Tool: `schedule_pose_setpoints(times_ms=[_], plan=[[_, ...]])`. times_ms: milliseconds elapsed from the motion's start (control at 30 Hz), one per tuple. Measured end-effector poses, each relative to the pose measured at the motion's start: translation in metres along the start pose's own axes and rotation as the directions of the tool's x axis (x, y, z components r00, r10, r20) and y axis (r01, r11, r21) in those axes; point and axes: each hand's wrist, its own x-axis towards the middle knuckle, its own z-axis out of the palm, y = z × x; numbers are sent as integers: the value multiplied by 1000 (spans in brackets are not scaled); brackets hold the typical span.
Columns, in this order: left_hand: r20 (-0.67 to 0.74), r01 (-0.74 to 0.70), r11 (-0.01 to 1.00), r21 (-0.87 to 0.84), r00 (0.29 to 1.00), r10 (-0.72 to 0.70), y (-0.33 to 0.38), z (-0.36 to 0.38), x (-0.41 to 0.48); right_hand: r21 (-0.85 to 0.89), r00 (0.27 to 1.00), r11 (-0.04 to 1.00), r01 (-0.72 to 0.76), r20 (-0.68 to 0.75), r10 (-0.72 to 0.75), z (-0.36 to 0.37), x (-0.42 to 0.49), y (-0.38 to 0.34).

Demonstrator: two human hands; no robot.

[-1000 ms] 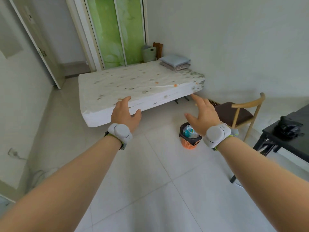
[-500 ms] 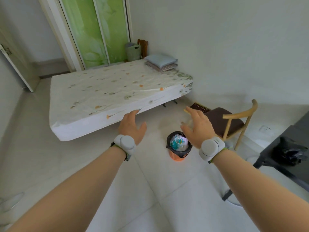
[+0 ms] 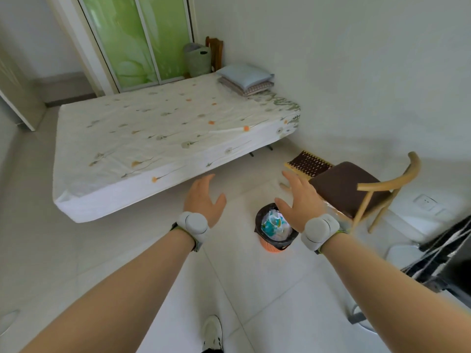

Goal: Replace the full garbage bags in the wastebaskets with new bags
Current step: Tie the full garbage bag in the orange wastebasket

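Note:
A small orange wastebasket point(image 3: 272, 245) stands on the tiled floor, lined with a black garbage bag point(image 3: 262, 220) whose rim folds over the top. White and blue rubbish point(image 3: 275, 224) fills it. My right hand point(image 3: 300, 200) is held out above and just right of the basket, fingers straight, holding nothing. My left hand point(image 3: 204, 200) is stretched forward to the basket's left, fingers straight and empty. Both wrists wear grey bands.
A low bed point(image 3: 163, 138) with a flowered sheet lies ahead on the left. A wooden chair point(image 3: 356, 192) with a brown seat stands right of the basket. A dark table edge point(image 3: 453, 261) is at far right. My white shoe point(image 3: 212, 332) shows below.
The view has moved closer to the basket and turned right. Both hands stay stretched forward and empty, now nearer the basket.

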Motion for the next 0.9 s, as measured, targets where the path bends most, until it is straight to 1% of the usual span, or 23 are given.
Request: schedule_pose_setpoints(times_ms=[67,133,200,267,333,367,500,567,700,733,800,900], plan=[[44,-7,1000,-1,999,7,-15,12,33,-2,999,999,-46,12,46,15,27,4],[102,-4,1000,-14,995,6,-32,25,78,-1,991,991,-136,2,136,32,64,10],[130,-23,1000,-12,991,24,-39,31,97,-6,985,985,-175,-2,175,40,75,12],[182,-26,1000,-16,983,29,-52,45,133,-3,979,979,-206,-4,206,59,106,18],[244,-32,999,-9,969,33,-66,66,168,11,963,963,-270,-4,270,76,131,26],[250,-45,999,-10,967,46,-66,69,172,12,962,962,-273,-4,273,77,133,27],[363,-35,999,7,931,30,-77,111,204,20,916,917,-399,45,398,102,150,53],[435,-4,999,36,900,-12,-82,153,223,30,871,871,-490,65,487,119,163,84],[474,-5,997,83,880,-35,-90,187,232,47,855,856,-515,97,509,133,174,110],[494,27,993,115,866,-80,-92,215,242,53,836,839,-542,136,532,142,187,135],[530,56,988,141,839,-123,-95,233,244,62,821,825,-561,172,545,153,194,150],[546,89,987,135,825,-149,-106,255,246,66,813,818,-572,179,554,163,201,169]])
